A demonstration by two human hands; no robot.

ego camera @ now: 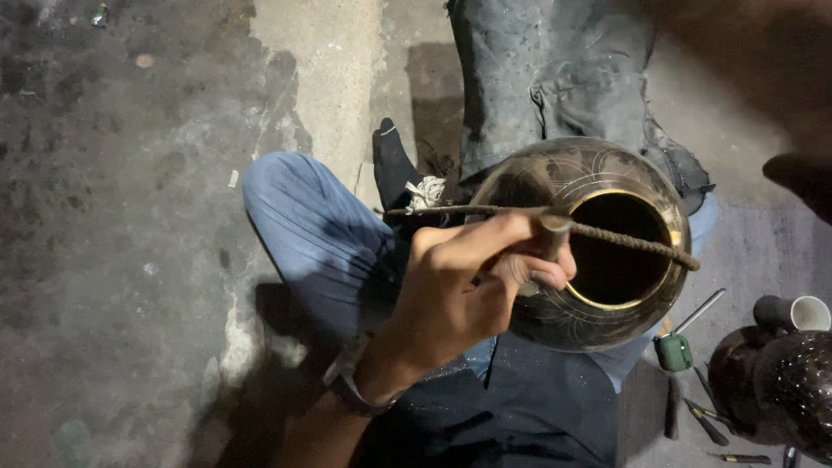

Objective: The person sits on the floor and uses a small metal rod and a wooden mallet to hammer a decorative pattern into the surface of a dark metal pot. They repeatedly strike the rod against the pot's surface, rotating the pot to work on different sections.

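While the person sits cross-legged on a stained concrete floor (130,217), a dark metal pot (598,247) with engraved lines and a brass-rimmed mouth rests in the lap, between blue-trousered knees. One hand (459,290) (which hand it is cannot be told) reaches over the pot's near side, fingers (542,269) closed around a small tool (555,234) at the rim. A twisted rod (537,221) lies across the mouth, with a rag (425,192) tied near its far end. The other hand is out of view. At right, on the floor, lie a green-handled tool (674,351), a second dark pot (776,381) and a cup (793,312).
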